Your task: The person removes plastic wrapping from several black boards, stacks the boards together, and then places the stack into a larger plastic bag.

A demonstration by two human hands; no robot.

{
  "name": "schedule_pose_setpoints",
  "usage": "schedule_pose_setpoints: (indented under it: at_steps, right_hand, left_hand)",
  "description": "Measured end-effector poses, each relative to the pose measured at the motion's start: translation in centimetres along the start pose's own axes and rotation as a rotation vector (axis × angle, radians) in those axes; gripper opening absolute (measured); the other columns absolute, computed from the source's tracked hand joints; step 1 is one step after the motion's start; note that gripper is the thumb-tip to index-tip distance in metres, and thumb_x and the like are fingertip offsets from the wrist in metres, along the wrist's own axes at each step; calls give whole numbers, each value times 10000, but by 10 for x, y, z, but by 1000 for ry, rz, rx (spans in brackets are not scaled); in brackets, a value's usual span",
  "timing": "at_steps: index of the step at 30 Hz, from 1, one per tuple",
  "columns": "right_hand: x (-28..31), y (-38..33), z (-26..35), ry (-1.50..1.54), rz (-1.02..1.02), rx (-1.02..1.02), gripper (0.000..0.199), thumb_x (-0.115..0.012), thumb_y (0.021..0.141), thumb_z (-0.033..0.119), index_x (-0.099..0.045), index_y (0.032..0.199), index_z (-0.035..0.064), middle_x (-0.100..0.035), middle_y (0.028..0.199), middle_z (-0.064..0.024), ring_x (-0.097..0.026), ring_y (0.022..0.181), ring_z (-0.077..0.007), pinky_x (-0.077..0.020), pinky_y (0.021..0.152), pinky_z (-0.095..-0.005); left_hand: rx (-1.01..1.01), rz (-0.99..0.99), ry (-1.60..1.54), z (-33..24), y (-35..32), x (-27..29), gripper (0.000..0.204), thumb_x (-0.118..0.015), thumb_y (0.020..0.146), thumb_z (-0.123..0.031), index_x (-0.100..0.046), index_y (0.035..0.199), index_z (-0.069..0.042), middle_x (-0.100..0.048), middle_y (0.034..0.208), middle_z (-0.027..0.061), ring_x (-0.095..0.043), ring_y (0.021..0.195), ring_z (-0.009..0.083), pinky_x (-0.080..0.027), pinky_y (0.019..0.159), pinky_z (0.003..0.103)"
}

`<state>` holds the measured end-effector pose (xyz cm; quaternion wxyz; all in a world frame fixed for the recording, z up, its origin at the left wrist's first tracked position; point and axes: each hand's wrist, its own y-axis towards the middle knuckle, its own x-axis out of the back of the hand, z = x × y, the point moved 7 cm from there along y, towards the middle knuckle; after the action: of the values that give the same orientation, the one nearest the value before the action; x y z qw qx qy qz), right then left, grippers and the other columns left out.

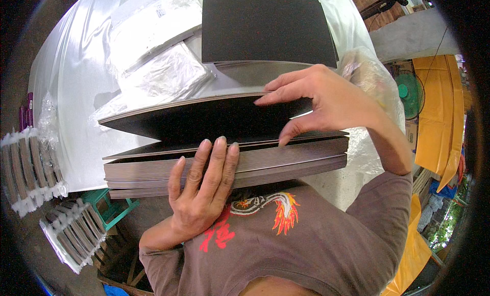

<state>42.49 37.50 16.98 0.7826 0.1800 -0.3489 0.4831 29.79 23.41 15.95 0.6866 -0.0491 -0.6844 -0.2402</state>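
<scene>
Thick stack of dark sheets [224,168] lies at the near edge of the table [71,92], close against the person's body. Sheets look like black card or foam board; material hard to tell from this view.

Left hand [201,186]: laid flat against the front edge of the stack, fingers straight and pressed close together, tips reaching just over the top edge. It braces the pile; it grips nothing.

Right hand [326,99]: lifting a small batch of top sheets [199,115]. Fingertips lie along the raised edge, thumb tucked beneath it, so the batch is pinched between thumb and fingers. The lifted sheets tilt up at the right, opening a wedge-shaped gap above the rest of the pile.

Step in hand, as I judge it: separating a count of sheets off the top of the stack.

Next move would call for keeping the pinch firm so no sheet slips back, holding the lower pile square with the flat hand, and carrying the batch clear without dragging the sheet beneath.

Around: a second pile of dark sheets [268,28] farther back on the table, clear plastic bags [158,66] to its left, wrapped bundles [30,168] low at the left, beside the table.
</scene>
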Motion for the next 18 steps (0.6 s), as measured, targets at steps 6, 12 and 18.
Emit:
schedule_pose_setpoints:
  at_steps: [6, 12, 18]
  right_hand:
    - [-1, 1, -4, 20, -1, 5, 577, -799, 570, 323, -649, 1028, 6, -644, 1011, -149, -618, 936, -309, -491, 822, -346]
    - [0, 1, -8, 60, -6, -13, 557, -800, 571, 300, -652, 1035, 31, -646, 1007, -144, -620, 932, -301, -492, 818, -340]
    - [-3, 2, -2, 164, 39, 23, 359, -715, 692, 152, -659, 1035, 67, -654, 954, -153, -633, 883, -299, -494, 780, -341]
  left_hand:
    - [14, 2, -17, 0, 2, 1, 370, -498, 835, -182, -603, 1187, -137, -572, 1233, 37, -515, 1179, 177, -246, 1052, 383]
    - [12, -8, -9, 1, 2, 0, 361, -504, 836, -184, -609, 1178, -136, -566, 1246, 41, -508, 1187, 190, -247, 1048, 385]
    - [35, -5, 0, 1, 2, 0, 367, -505, 843, -213, -601, 1193, -157, -544, 1276, 35, -478, 1215, 227, -249, 1046, 400]
